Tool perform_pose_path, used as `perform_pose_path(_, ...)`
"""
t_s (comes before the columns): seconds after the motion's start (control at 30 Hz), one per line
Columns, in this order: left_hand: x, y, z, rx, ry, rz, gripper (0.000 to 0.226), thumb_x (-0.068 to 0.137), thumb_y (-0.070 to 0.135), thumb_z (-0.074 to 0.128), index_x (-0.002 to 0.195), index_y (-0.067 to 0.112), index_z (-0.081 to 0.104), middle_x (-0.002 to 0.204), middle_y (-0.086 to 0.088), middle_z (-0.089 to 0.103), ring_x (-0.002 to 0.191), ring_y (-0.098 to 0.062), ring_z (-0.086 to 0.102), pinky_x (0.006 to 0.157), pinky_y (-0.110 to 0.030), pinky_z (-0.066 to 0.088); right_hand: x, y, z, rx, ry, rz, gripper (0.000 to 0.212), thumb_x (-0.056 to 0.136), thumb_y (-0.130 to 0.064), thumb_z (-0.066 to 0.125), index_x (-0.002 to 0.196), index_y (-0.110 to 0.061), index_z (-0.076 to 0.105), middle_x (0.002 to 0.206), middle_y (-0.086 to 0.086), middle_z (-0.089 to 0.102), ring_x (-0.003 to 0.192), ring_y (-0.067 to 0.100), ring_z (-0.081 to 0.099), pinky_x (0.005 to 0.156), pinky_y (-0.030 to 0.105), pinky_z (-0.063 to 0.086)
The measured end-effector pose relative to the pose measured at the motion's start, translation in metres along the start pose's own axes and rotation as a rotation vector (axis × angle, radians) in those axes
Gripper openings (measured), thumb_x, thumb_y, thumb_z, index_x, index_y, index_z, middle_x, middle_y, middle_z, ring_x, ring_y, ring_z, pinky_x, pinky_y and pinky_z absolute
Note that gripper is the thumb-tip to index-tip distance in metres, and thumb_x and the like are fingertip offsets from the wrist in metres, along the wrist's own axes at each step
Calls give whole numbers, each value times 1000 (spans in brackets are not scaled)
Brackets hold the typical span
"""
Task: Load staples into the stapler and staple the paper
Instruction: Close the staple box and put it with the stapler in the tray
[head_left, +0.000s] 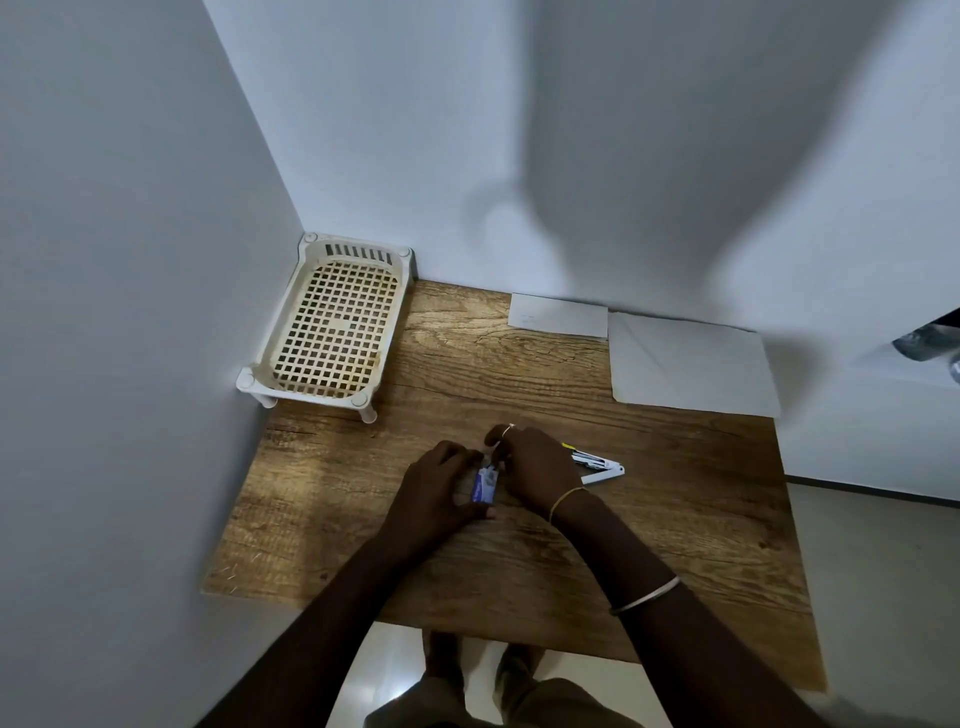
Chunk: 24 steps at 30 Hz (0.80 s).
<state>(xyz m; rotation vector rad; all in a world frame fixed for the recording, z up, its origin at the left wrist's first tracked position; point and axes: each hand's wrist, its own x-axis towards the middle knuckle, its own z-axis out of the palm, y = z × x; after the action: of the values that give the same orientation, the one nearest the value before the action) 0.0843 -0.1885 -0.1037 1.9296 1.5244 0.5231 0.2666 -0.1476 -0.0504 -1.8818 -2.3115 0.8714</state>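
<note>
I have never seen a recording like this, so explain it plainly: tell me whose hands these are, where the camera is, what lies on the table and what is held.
There is no machine: a person works with bare hands, and the one picture comes from a camera on their head, looking down. The left hand holds a small blue box, probably staples, while the right hand pinches its top end with its fingers. Beside that hand a white stapler lies on the wooden table. At the far edge lie two paper sheets, and a slotted basket stands in the left corner.
</note>
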Motion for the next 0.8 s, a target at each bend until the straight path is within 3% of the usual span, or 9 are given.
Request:
perform_pose_path(0.1, 0, 0, -1, -3, 0, 10, 82, 66, 62, 83, 135, 27, 58, 130, 8, 57, 111, -7, 56, 90, -25, 45, -1, -1, 3, 43, 1, -8, 38, 83, -15, 65, 117, -32, 62, 102, -4, 73, 104, 18, 63, 86, 36, 53)
perform_pose_path(0.33, -1, 1, -2, 21, 1, 16, 82, 67, 65, 78, 137, 28, 56, 132, 8, 56, 108, 4, 43, 88, -18, 37, -3, 12, 2, 186, 154, 106, 34, 83, 1, 61, 104, -24, 69, 96, -4, 73, 94, 14, 68, 86, 30, 54)
perform_pose_path(0.47, 0, 1, -2, 16, -6, 15, 84, 66, 67, 75, 138, 28, 55, 133, 8, 55, 111, 2, 44, 92, -24, 42, -6, 12, 10, 217, 118, 141, 29, 83, -4, 64, 101, -26, 68, 92, -4, 74, 92, 13, 69, 78, 22, 48)
perform_pose_path(0.63, 2, 1, -3, 28, -22, 20, 76, 67, 64, 80, 131, 27, 62, 131, 9, 56, 111, -2, 50, 94, -27, 48, -9, 7, 13, 238, 98, 97, 28, 83, -11, 65, 106, -28, 68, 92, -7, 77, 93, 11, 70, 86, 30, 55)
perform_pose_path(0.8, 2, 2, -5, 14, -40, 1, 78, 67, 59, 83, 134, 25, 61, 132, 8, 57, 114, -6, 52, 95, -26, 45, -6, 5, 13, 277, 149, 114, 28, 84, -14, 64, 106, -30, 68, 94, -7, 76, 92, 10, 70, 83, 27, 54)
